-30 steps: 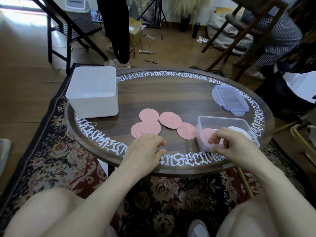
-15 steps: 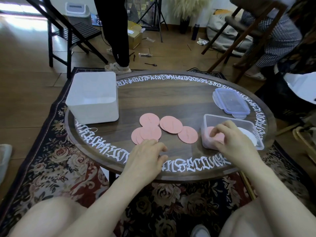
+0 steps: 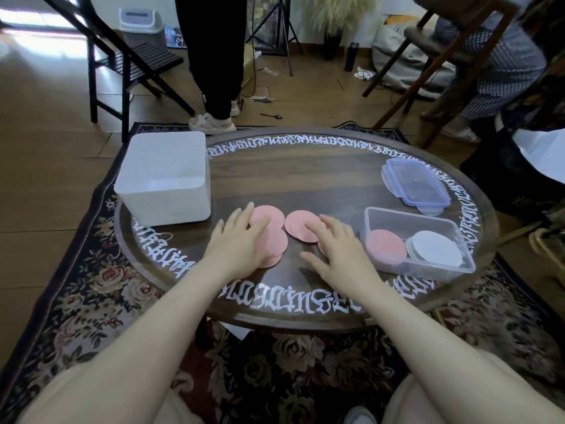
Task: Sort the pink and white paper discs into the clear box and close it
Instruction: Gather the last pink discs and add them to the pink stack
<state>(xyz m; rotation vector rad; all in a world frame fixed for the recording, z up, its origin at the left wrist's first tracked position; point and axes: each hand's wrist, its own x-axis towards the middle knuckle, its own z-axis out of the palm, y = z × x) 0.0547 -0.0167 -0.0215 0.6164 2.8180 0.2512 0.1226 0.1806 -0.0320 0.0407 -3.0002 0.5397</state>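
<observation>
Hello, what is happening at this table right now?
A person is sorting paper discs into a clear box on a round table. The box is open and holds a pink stack and a white stack side by side. Its lid lies apart, behind it. The left hand and the right hand both lie flat, fingers spread, on the loose pink discs left on the table. A white bin stands at the left.
</observation>
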